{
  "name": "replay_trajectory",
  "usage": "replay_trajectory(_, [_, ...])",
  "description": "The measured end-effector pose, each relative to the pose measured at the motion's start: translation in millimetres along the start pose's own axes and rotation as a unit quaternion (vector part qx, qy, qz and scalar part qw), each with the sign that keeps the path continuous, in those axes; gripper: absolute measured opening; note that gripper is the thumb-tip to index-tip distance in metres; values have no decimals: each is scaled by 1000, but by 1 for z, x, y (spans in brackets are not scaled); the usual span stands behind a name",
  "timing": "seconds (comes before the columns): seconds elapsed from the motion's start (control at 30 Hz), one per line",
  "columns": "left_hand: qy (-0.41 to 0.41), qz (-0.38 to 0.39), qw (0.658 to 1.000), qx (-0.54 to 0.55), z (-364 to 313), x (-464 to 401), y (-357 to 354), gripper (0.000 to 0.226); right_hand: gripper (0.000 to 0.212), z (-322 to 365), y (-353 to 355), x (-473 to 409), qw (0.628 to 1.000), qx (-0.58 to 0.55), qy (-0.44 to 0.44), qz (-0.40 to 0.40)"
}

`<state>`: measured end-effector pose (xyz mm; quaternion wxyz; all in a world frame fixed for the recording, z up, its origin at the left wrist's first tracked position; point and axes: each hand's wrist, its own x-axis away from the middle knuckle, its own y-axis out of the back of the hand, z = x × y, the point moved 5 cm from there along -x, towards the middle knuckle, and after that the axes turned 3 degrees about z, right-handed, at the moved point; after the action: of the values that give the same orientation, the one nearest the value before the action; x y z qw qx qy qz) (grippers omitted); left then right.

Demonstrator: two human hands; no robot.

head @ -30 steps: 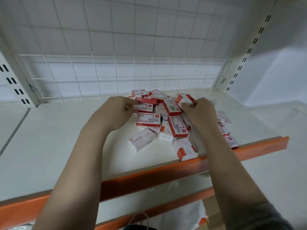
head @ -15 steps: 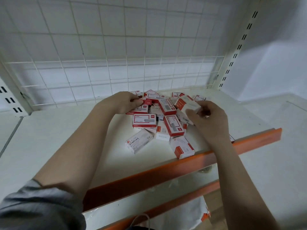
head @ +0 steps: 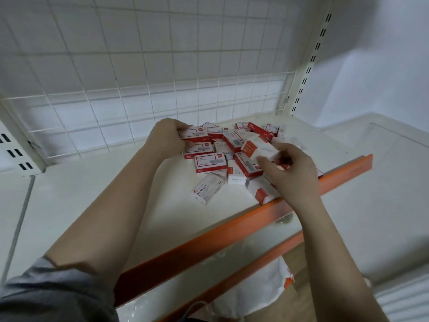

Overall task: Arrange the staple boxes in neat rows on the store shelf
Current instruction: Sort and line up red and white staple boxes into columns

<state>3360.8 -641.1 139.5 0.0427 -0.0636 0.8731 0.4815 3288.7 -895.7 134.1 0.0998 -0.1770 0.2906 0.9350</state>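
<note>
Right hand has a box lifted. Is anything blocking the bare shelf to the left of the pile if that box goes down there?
Nothing visible does. The right hand holds a staple box above the pile. The shelf left of the pile is bare; only the left forearm crosses above it.

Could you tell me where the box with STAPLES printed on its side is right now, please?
The STAPLES box lies on the shelf at the pile's near-left edge, apart from both hands, just behind the orange front rail.

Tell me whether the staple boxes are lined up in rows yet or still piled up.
Still piled. The staple boxes lie jumbled and overlapping on the shelf.
</note>
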Motion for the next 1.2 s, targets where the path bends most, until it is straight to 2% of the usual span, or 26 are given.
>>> replay_trajectory(0.17, [-61,-24,998,-4,8,27,16,34,31,11,-6,36,999,-40,-20,-24])
replay_trajectory(0.33, [-88,-47,995,16,21,65,30,40,34,30,-11,75,997,-64,-35,-22])
replay_trajectory(0.5, [-106,-72,992,8,36,118,51,31,34,54,-12,109,998,-55,-33,-10])
replay_trajectory(0.63, [-76,-97,992,4,56,171,68,36,32,74,-13,146,999,-30,-20,25])
replay_trajectory(0.83, [-22,-128,992,-7,82,277,88,45,33,94,-26,222,995,-57,3,87])
replay_trajectory(1.0, [23,-113,993,-20,111,350,109,45,34,112,-47,273,990,-67,3,127])
replay_trajectory(1.2, [98,-152,983,-29,165,412,148,46,36,153,-87,308,979,-75,28,188])
